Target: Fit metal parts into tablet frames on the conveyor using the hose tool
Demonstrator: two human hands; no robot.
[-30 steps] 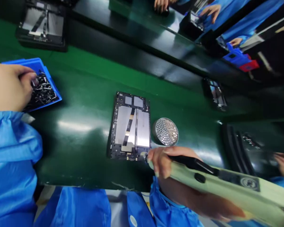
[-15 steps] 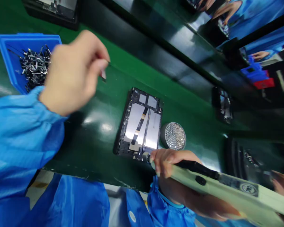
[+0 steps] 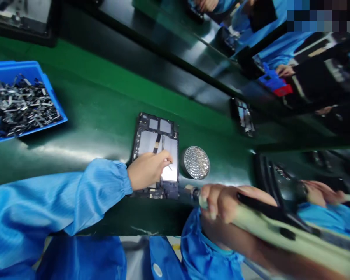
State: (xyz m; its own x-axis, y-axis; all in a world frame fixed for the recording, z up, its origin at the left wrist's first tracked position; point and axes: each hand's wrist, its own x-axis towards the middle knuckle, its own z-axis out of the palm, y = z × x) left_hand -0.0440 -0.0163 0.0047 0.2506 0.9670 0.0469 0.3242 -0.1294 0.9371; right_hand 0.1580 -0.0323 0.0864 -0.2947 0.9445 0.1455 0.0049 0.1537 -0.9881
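My left hand lies over an opened tablet with a black frame and silver inner panels, pinching a small metal part against the lower panel. My right hand is shut around a pale green electric screwdriver, with its bit tip just off the tablet's lower right corner. Beside the tablet sits a round perforated metal dish. A blue plastic tray holds a heap of small dark metal parts.
A glossy green workbench runs under everything. Behind it stands a dark shelf with other tablets. A black rack stands at the right, and a co-worker's hands work beyond it.
My left hand has moved from above the blue tray to over the tablet, carrying the small part. The right hand and screwdriver have shifted slightly right, and the view has swung a little.
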